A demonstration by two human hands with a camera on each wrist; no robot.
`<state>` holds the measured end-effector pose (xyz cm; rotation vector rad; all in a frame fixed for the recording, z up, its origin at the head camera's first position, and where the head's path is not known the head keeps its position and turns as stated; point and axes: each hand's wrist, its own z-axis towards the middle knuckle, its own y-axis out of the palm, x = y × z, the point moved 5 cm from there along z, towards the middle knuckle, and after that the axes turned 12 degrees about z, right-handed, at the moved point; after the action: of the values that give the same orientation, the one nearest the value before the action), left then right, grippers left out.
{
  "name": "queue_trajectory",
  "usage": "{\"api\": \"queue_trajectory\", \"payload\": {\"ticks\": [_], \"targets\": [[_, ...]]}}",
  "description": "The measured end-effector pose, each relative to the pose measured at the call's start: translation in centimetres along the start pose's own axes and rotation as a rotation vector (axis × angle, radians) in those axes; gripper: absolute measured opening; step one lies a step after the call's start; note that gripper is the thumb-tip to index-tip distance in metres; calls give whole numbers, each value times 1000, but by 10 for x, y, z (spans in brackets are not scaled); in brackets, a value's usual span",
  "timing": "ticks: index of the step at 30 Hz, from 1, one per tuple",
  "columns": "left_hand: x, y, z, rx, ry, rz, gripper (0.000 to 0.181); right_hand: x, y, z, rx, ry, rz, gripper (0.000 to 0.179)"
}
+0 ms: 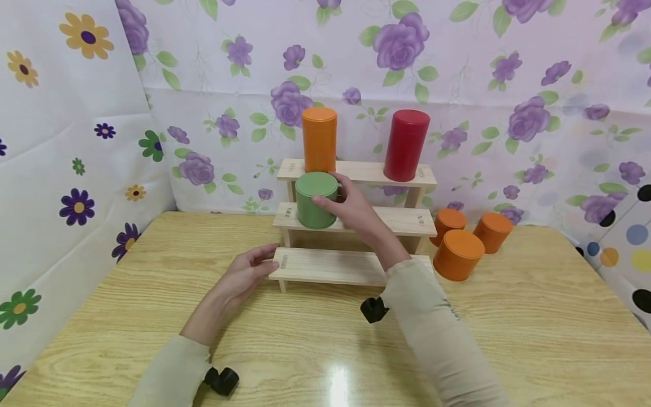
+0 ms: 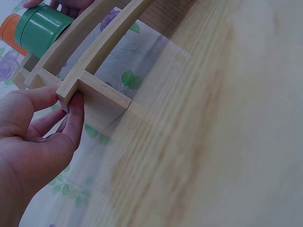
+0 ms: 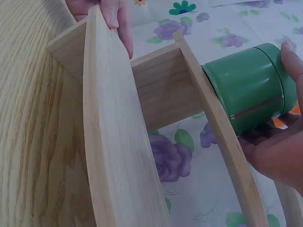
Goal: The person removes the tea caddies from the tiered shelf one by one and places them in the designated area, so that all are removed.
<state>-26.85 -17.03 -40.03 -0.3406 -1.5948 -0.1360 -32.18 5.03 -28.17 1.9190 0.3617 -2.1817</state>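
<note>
A green round tin (image 1: 315, 202) is upright at the left part of the middle step of a three-step wooden shelf (image 1: 325, 267). My right hand (image 1: 356, 209) grips the tin from its right side, thumb in front and fingers behind. In the right wrist view the base of the green tin (image 3: 248, 87) is right at the board. My left hand (image 1: 246, 274) pinches the left end of the lowest board; the left wrist view shows the thumb above the board end (image 2: 71, 87) and fingers below it.
On the top step stand a tall orange tin (image 1: 320, 140) at the left and a tall red tin (image 1: 407, 146) at the right. Three shorter orange tins (image 1: 459, 257) stand on the wooden table (image 1: 305, 350) right of the shelf. Flowered cloth (image 1: 213, 73) hangs behind.
</note>
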Motion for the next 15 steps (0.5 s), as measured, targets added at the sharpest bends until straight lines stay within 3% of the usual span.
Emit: {"api": "queue_trajectory", "payload": {"ticks": [15], "targets": [[0,1,0,5,-6,4,56,2,-1,-1,15,-30,28,74]]}}
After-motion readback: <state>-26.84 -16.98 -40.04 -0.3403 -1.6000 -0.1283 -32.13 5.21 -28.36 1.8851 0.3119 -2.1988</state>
